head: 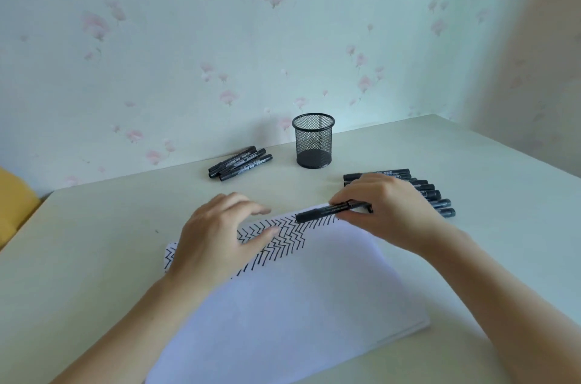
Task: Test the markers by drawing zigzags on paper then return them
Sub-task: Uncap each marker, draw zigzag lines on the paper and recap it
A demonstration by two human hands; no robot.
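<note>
A white sheet of paper (314,289) lies on the table, its far edge filled with black zigzag lines (289,232). My right hand (386,207) pinches a capped black marker (317,213) and holds it level just above the paper's far edge. My left hand (217,235) hovers over the left part of the zigzags with relaxed fingers and holds nothing. A row of several black markers (430,195) lies behind my right hand, partly hidden by it. Three more black markers (240,163) lie in a small pile further back to the left.
An empty black mesh pen cup (313,140) stands upright near the wall, between the two groups of markers. The pale table (94,226) meets flowered wallpaper at the back. Something yellow (12,198) sits past the table's left edge.
</note>
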